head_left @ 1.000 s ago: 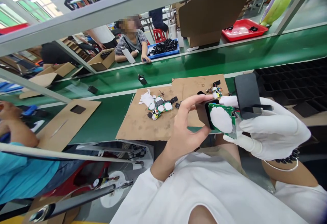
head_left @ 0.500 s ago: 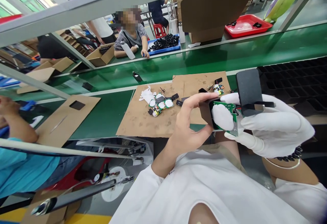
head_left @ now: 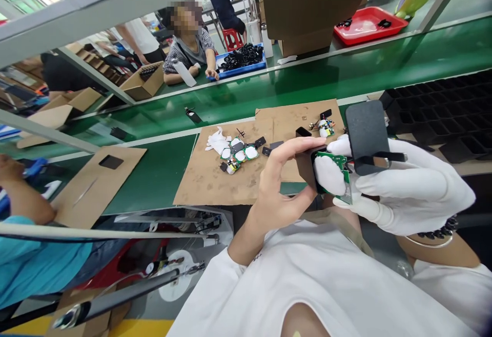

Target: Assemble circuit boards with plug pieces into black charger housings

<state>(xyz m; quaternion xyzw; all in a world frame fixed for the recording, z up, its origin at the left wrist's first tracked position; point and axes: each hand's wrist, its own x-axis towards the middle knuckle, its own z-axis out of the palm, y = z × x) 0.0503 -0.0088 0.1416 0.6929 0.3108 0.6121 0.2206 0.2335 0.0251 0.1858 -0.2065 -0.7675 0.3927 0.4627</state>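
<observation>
My bare left hand (head_left: pixel 280 183) is closed round a black plastic housing (head_left: pixel 306 169), thumb below and fingers above. A green circuit board (head_left: pixel 347 189) with a white pad (head_left: pixel 329 174) sits partly inside the housing's open end. My right hand (head_left: pixel 411 188), in a white glove, pinches the board's outer end. A black plug cover with metal prongs (head_left: pixel 367 134) stands up at the gloved fingers, joined to the board by what look like short wires. Behind, on the cardboard sheet (head_left: pixel 203 183), lie several circuit boards (head_left: pixel 240 153) with white pads and a crumpled white glove (head_left: pixel 218 141).
Rows of black housings (head_left: pixel 442 109) stand at the right. Beyond the cardboard runs a green conveyor belt (head_left: pixel 230 93), with a red tray (head_left: pixel 369 25) and a blue tray (head_left: pixel 240 65) past it. A person in a turquoise shirt (head_left: pixel 31 260) works at the left.
Both hands still hold the housing and board in nearly the same pose. The view has shifted slightly. The far person's hand by the blue tray has moved a little.
</observation>
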